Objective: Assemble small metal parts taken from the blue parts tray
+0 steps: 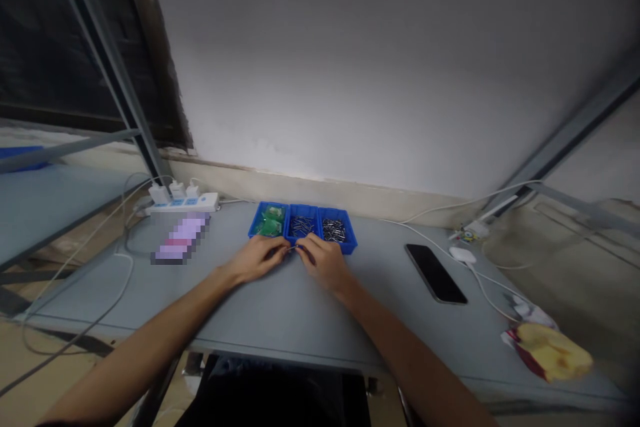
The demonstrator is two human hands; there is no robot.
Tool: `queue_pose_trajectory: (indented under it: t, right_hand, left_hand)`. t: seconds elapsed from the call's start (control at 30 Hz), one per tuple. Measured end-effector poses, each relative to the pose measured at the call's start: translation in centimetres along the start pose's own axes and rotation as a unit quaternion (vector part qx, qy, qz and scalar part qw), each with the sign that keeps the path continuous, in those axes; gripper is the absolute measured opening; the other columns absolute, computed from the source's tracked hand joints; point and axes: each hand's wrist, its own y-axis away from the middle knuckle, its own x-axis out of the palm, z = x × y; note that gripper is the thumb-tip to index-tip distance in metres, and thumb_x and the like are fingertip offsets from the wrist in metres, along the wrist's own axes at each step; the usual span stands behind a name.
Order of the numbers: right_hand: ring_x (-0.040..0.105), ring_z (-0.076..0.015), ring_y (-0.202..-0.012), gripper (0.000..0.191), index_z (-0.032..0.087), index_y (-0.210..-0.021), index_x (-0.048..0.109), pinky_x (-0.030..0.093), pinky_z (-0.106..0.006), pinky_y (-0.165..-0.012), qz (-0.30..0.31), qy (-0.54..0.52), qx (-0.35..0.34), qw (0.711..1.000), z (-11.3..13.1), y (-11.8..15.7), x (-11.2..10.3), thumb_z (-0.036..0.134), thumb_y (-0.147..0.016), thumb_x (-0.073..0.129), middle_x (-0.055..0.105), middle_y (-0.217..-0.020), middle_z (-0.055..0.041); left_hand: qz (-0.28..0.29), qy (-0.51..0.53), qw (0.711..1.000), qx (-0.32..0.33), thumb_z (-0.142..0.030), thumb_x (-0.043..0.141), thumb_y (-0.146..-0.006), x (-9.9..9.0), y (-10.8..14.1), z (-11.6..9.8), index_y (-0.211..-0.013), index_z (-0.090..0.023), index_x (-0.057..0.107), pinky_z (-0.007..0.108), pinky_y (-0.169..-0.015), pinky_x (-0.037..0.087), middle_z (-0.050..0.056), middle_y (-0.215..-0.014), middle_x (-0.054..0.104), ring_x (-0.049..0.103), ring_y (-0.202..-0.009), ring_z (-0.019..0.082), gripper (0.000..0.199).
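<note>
My left hand (257,259) and my right hand (324,260) meet over the table, just in front of three blue bins. Both are closed in a pinch, fingertips almost touching. Between them runs a small thin metal piece (293,248), too small for me to tell its exact kind. The left bin (255,219) holds green packets (271,223). Thin metal pins or screws (302,225) lie in the middle bin (304,208), and short shiny metal parts (334,231) fill the right bin (351,240). My fingers hide part of the bins' front edges.
On the grey table (240,320), a dark phone (436,273) lies at right, near a white charger (463,255) with cables. A yellow, partly red item (553,352) sits at the right edge. Leftward are a white power strip (205,203) and a blurred purple object (183,238).
</note>
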Motion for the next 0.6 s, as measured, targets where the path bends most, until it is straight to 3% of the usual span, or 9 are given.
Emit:
queue_pose_trajectory:
  t: [0.37,0.6]
  right_hand:
    - [0.063,-0.0126,-0.077,0.015,0.022,-0.101,0.067,0.043,-0.024,-0.068,0.005,0.023,-0.002,1.0,0.04,-0.07,-0.06,0.027,-0.1,0.053,0.069,-0.093,-0.0023]
    - [0.062,-0.0126,-0.079,0.027,0.019,-0.095,0.066,0.041,-0.023,-0.068,0.027,0.005,-0.021,0.999,0.45,-0.13,-0.33,0.03,-0.105,0.043,0.067,-0.09,-0.0033]
  left_hand:
    - [-0.005,-0.013,1.0,-0.002,-0.032,0.042,-0.101,0.16,0.04,0.34,-0.098,-0.018,0.064,0.024,-0.069,0.04,0.0,-0.081,0.066,0.057,-0.07,0.013,0.026]
    - [-0.018,-0.031,0.999,0.0,-0.027,0.047,-0.097,0.25,0.0,0.62,-0.091,-0.017,0.066,0.024,-0.066,0.038,0.0,-0.076,0.064,0.054,-0.066,0.012,0.022]
